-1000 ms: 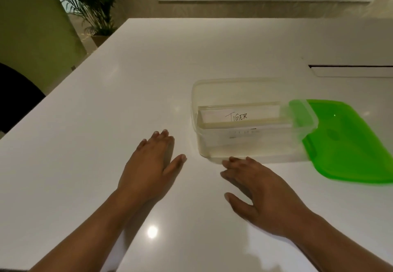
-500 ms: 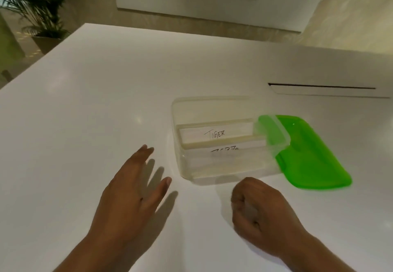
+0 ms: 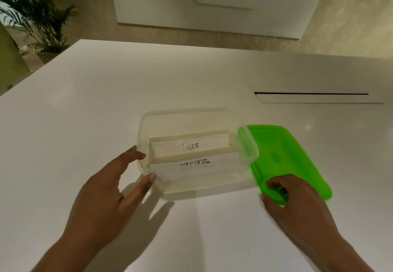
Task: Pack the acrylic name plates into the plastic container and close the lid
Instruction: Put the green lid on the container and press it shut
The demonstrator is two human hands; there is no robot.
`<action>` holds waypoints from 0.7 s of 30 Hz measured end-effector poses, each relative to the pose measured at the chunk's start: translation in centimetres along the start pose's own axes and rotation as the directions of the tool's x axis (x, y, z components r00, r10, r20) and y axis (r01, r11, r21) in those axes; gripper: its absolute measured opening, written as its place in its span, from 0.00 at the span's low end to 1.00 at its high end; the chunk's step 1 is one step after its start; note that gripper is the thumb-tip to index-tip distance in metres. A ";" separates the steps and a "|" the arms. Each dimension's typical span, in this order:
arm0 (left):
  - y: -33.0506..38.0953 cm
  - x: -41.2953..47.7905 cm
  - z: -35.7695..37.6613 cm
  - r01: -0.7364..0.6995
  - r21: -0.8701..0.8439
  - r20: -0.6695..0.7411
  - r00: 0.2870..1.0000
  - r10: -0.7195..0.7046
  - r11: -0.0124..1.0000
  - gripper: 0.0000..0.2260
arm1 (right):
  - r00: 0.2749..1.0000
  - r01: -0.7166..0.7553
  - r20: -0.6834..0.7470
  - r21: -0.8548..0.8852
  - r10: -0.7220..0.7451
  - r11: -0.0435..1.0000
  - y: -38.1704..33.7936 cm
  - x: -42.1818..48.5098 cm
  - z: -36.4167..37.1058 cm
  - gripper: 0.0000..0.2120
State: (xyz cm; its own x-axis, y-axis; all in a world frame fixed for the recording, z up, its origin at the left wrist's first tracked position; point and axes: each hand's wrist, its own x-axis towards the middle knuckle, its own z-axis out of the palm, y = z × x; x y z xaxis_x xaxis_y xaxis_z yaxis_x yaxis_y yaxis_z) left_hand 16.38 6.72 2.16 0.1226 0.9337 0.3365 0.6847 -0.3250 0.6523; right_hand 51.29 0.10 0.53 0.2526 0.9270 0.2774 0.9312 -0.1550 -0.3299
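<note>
Head view, only 1 cam: the plastic container [image 3: 148, 123] stands on the white tabletop [image 3: 106, 101] between the 2 hands, w/ 2 acrylic name plates [image 3: 189, 146] already inside, one reads "TIGER", the other is only partly readable. The left hand [image 3: 106, 193] is spread wide, fingertips touching the container's near-left corner, probably to steady it. The right hand [image 3: 297, 205] curls on the near edge of the 1 green lid [image 3: 297, 152], which lies flat just right of the container, partly under its rim; I judge it is taking the lid for closing.
</note>
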 end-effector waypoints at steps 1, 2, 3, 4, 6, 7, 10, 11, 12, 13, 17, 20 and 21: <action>-0.1 0.1 -0.1 -0.002 0.003 0.009 1.000 0.002 1.000 0.22 | 1.000 0.007 0.006 -0.005 -0.007 1.000 0.1 0.2 0.0 0.11; -0.2 0.1 -0.3 -0.007 0.010 0.019 1.000 0.007 1.000 0.22 | 1.000 0.017 0.010 -0.007 -0.017 1.000 0.2 0.5 0.0 0.10; -0.2 0.2 -0.4 -0.011 0.019 0.030 0.999 0.011 1.000 0.22 | 1.000 0.027 0.013 -0.007 -0.027 1.000 0.3 0.7 0.1 0.09; -0.2 0.3 -0.6 -0.012 0.020 0.042 0.999 0.011 1.000 0.22 | 0.999 0.037 0.014 -0.004 -0.036 0.999 0.3 0.8 0.1 0.08; -0.4 0.4 -0.9 -0.011 0.017 0.058 0.998 0.010 1.000 0.23 | 0.998 0.055 0.008 -0.002 -0.055 0.998 0.2 0.9 0.1 0.08; -0.4 0.4 -1.1 -0.012 0.023 0.062 0.998 0.010 1.000 0.23 | 0.998 0.062 0.001 -0.005 -0.062 0.998 0.2 1.0 0.0 0.07; -0.5 0.6 -1.3 -0.022 0.033 0.078 0.997 0.019 0.999 0.23 | 0.997 0.059 -0.048 0.010 -0.058 0.998 0.3 1.4 -0.5 0.06; -0.6 0.6 -1.5 -0.025 0.033 0.084 0.996 0.023 0.999 0.22 | 0.996 0.057 -0.068 0.013 -0.056 0.998 0.3 1.5 -0.7 0.06; -0.6 0.7 -1.6 -0.029 0.034 0.088 0.996 0.026 0.999 0.22 | 0.994 0.061 -0.086 0.014 -0.060 0.998 0.4 1.7 -0.9 0.06; -0.7 0.8 -1.7 -0.032 0.034 0.090 0.996 0.029 0.999 0.21 | 0.993 0.064 -0.103 0.016 -0.062 0.998 0.4 2.0 -1.1 0.06; -0.7 0.9 -2.4 -0.028 0.004 0.124 0.992 0.027 1.000 0.26 | 0.975 0.090 -0.207 0.035 -0.081 0.995 0.5 3.4 -2.5 0.08; -0.5 0.9 -2.8 -0.037 -0.052 0.093 0.995 0.042 0.998 0.34 | 0.936 0.163 -0.325 0.051 -0.138 0.985 -0.1 4.8 -4.0 0.02; -0.5 1.1 -3.0 -0.040 -0.076 0.060 0.997 0.044 0.996 0.35 | 0.924 0.178 -0.353 0.055 -0.148 0.982 -0.5 5.4 -4.6 0.03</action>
State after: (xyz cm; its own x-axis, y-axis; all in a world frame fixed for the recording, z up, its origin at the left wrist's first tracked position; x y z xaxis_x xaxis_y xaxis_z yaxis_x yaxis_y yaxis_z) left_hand 14.03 7.48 4.26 0.1957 0.9256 0.3240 0.6225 -0.3725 0.6883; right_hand 53.44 3.59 6.36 0.1884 0.7586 0.6237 0.9454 0.0318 -0.3243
